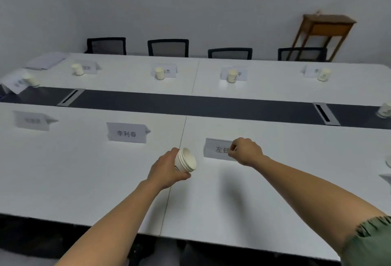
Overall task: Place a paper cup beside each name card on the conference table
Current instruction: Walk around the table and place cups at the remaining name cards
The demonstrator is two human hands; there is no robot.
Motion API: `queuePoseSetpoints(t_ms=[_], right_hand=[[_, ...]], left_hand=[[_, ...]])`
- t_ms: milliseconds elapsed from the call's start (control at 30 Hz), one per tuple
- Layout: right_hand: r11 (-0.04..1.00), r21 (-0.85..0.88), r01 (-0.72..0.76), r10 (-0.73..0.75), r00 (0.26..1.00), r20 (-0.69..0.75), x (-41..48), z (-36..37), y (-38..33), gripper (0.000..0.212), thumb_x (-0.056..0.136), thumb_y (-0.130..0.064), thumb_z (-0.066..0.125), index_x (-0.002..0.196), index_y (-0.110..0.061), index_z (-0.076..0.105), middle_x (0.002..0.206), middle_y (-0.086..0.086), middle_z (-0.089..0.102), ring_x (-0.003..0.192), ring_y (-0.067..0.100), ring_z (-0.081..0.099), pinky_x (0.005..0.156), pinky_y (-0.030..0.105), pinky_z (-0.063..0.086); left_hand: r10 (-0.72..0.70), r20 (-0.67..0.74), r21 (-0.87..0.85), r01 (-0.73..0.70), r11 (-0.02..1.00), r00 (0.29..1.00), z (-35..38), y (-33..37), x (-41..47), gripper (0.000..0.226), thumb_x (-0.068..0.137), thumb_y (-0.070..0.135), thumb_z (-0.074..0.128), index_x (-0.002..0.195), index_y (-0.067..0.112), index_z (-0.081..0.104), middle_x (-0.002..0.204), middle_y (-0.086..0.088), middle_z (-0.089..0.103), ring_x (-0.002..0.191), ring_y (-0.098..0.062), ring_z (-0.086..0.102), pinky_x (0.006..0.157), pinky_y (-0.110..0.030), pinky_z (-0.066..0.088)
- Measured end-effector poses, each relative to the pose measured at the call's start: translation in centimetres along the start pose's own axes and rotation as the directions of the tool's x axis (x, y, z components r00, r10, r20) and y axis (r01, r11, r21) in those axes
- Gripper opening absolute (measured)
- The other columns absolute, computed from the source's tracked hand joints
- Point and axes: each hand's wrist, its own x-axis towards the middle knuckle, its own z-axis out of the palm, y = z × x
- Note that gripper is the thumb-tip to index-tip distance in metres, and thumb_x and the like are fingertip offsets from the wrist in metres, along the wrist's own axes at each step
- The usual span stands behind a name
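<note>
My left hand [167,168] grips a short stack of white paper cups [186,161], tilted with the mouths facing right, just above the white conference table [84,181]. My right hand [245,151] pinches the right end of the nearest name card [218,149], covering part of its writing. No cup stands beside this card. Two more name cards [127,132] [31,120] stand to the left on the near side, without cups. On the far side, several name cards each have a paper cup [159,73] [232,75] [323,74] in front of them.
A dark strip [190,104] with two cable hatches runs down the table's middle. Another cup [385,110] sits at the right end. Papers [45,60] lie at the far left corner. Several black chairs [168,48] line the far side, and a wooden stand [323,32] leans by the wall.
</note>
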Motion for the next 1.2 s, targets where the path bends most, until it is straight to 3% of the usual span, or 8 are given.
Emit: queuePoseSetpoints(t_ms=[233,433,567,733,1000,1200], right_hand=[[0.994,0.058,-0.094,0.095,0.995,-0.013,2.3,-1.5,1.6,0.018,0.089,-0.030,0.063,0.098,-0.017,0.070,0.092,-0.001,0.068,0.080,0.020,0.060,0.062,0.028,0.043],[0.953,0.296,-0.063,0.049,0.997,0.053,6.4,-1.1,2.3,0.015,0.086,-0.032,0.071,0.080,-0.018,0.070,0.085,0.001,0.073,0.080,0.022,0.070,0.062,0.033,0.051],[0.869,0.491,-0.058,-0.002,0.993,0.121,9.4,-0.5,2.1,0.020,0.083,-0.028,0.077,0.081,-0.009,0.073,0.077,0.004,0.073,0.069,0.019,0.069,0.063,0.037,0.056],[0.782,0.616,-0.097,-0.043,0.977,0.209,10.9,0.6,2.8,0.014,0.077,-0.017,0.083,0.078,-0.006,0.074,0.063,0.001,0.068,0.056,0.011,0.061,0.053,0.025,0.051],[0.708,0.682,-0.185,-0.011,0.962,0.273,11.6,1.8,5.1,0.022,0.078,0.002,0.072,0.060,-0.009,0.066,0.059,0.009,0.064,0.055,0.019,0.058,0.058,0.027,0.053],[0.677,0.696,-0.238,0.066,0.962,0.265,11.8,0.8,6.5,0.008,0.080,-0.002,0.067,0.072,0.000,0.068,0.067,0.011,0.065,0.059,0.018,0.058,0.051,0.024,0.049]], left_hand=[[0.119,0.104,-0.026,-0.117,0.993,0.987,1.5,2.1,6.6,0.069,0.065,0.041,0.081,0.123,0.030,0.048,0.113,0.007,0.060,0.096,-0.020,0.059,0.079,-0.038,0.054],[0.137,0.153,-0.045,-0.131,0.990,0.979,3.7,3.7,10.3,0.065,0.066,0.039,0.081,0.122,0.028,0.048,0.111,0.007,0.060,0.094,-0.019,0.059,0.077,-0.036,0.054],[0.114,0.164,-0.020,-0.113,0.993,0.980,4.3,4.2,13.1,0.066,0.066,0.042,0.083,0.120,0.026,0.049,0.108,0.005,0.062,0.091,-0.019,0.061,0.074,-0.037,0.055],[0.134,0.203,-0.008,-0.135,0.991,0.970,5.9,5.1,15.0,0.067,0.064,0.044,0.084,0.119,0.026,0.050,0.106,0.006,0.063,0.089,-0.019,0.061,0.074,-0.039,0.056],[0.167,0.258,-0.036,-0.163,0.986,0.952,8.3,6.1,15.7,0.070,0.063,0.042,0.084,0.124,0.029,0.051,0.109,0.009,0.062,0.092,-0.016,0.061,0.076,-0.039,0.055],[0.146,0.260,-0.034,-0.142,0.989,0.955,8.8,5.8,16.1,0.072,0.063,0.041,0.083,0.126,0.031,0.050,0.109,0.011,0.063,0.092,-0.017,0.062,0.076,-0.037,0.054]])
